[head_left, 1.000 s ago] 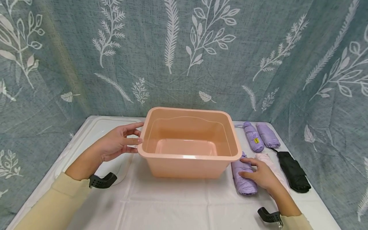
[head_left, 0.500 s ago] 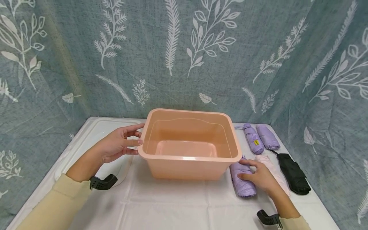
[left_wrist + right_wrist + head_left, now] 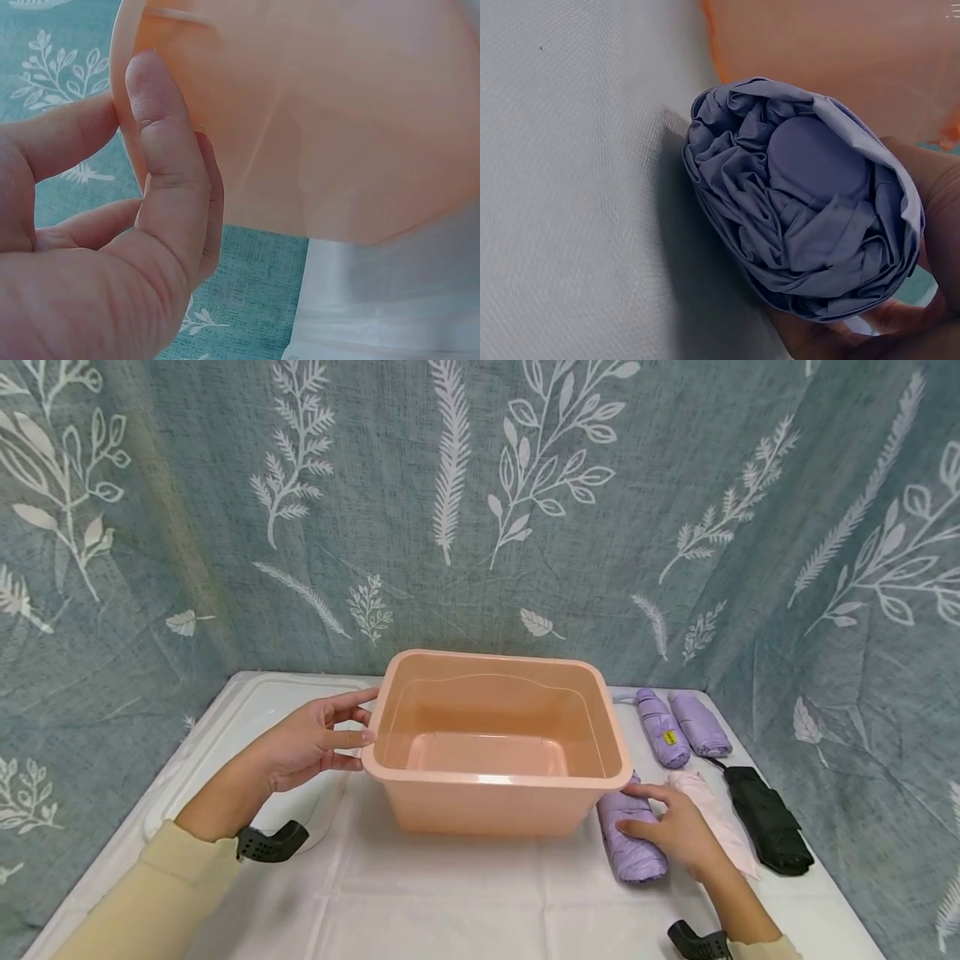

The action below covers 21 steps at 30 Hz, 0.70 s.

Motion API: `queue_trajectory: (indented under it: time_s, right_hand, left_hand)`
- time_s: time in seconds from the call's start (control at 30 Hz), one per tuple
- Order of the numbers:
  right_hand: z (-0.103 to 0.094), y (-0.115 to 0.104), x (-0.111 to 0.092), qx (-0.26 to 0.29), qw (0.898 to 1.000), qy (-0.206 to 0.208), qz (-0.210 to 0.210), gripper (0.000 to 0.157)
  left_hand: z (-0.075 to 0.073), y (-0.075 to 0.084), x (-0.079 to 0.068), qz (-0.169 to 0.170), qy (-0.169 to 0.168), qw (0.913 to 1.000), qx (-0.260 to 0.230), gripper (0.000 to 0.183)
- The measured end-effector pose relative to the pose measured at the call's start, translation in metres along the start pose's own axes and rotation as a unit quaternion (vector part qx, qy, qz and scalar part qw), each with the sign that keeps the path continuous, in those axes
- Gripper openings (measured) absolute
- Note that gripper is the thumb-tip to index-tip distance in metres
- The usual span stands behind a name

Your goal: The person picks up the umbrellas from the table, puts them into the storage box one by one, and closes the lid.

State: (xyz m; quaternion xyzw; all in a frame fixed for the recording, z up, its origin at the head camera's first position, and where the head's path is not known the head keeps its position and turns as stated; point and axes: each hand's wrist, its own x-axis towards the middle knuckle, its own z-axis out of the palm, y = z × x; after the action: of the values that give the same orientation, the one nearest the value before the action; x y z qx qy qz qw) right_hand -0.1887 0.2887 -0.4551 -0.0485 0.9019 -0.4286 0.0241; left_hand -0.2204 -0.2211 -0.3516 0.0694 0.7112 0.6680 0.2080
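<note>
A peach plastic basin [image 3: 480, 810] stands in the middle of the table. My left hand [image 3: 300, 745] touches its left rim, fingers and thumb extended and spread apart, as the left wrist view also shows up close. At the basin's right side lies a rolled-up purple folding umbrella [image 3: 633, 856]. My right hand [image 3: 678, 833] holds that umbrella across its width between thumb and fingers. Gathered fabric and a round handle end of the umbrella [image 3: 817, 157] face the right wrist camera; some right-hand fingers are hidden behind it.
Two more purple folded umbrellas [image 3: 662, 727] [image 3: 699, 722] lie at the back right. Nearer are a pale pink one [image 3: 716, 818] and a black one [image 3: 767, 822]. A white lid-like panel [image 3: 262, 710] lies at left. A patterned curtain [image 3: 480, 593] surrounds the table.
The head view has tilted slightly upward. My right hand and the purple umbrella have shifted slightly left, closer under the basin's rim. My left hand stays at the rim.
</note>
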Motion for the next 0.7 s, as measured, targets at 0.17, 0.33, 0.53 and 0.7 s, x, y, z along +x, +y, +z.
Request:
queue_trajectory:
  time_s: [0.17, 0.33, 0.53, 0.7]
  right_hand:
    - [0.0, 0.005, 0.0, 0.026, 1.0, 0.003, 0.009, 0.06]
    - [0.002, 0.009, -0.003, 0.06, 0.998, 0.013, 0.013, 0.061]
    - [-0.001, 0.003, -0.011, 0.133, 0.99, 0.012, 0.044, 0.064]
    - [-0.011, -0.007, -0.015, 0.194, 0.979, -0.004, 0.057, 0.068]
  left_hand:
    - [0.001, 0.0, 0.0, -0.001, 0.005, 1.0, 0.001, 0.083]
    - [0.001, 0.0, 0.0, 0.002, 0.004, 1.0, -0.003, 0.083]
    - [0.002, 0.0, -0.001, 0.0, 0.005, 1.0, -0.005, 0.082]
    - [0.001, 0.0, 0.0, 0.004, 0.002, 1.0, -0.004, 0.082]
